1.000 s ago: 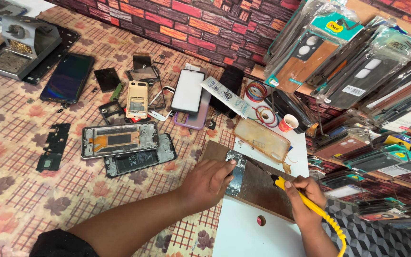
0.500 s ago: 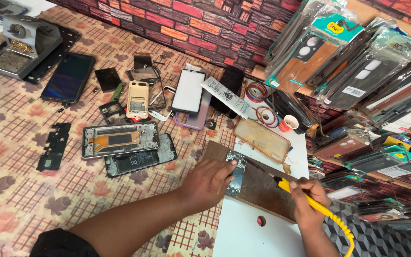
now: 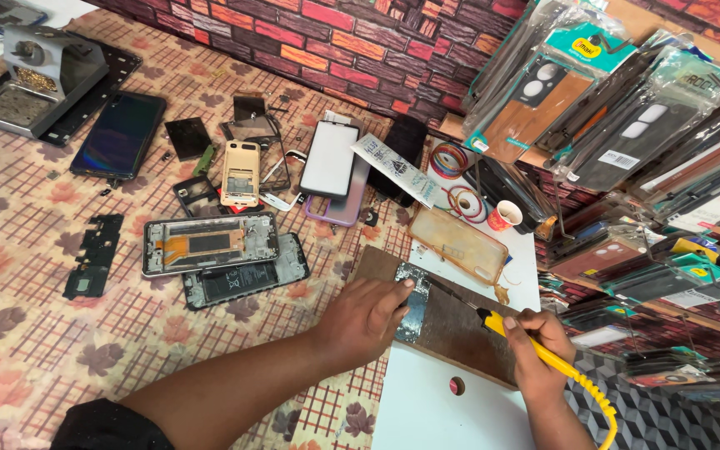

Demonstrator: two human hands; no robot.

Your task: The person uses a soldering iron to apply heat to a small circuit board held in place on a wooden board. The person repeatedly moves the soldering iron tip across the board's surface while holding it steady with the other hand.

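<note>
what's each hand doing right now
Left hand: pressed on the small circuit board, pinning it to the wooden board.
Right hand: closed around the yellow-handled soldering iron.

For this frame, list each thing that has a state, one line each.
left hand: pressing down on circuit board
circuit board: flat on wooden board
right hand: gripping yellow soldering iron
soldering iron tip: beside the circuit board's top edge
phone frame: opened, insides exposed
dark phone: screen off
</note>
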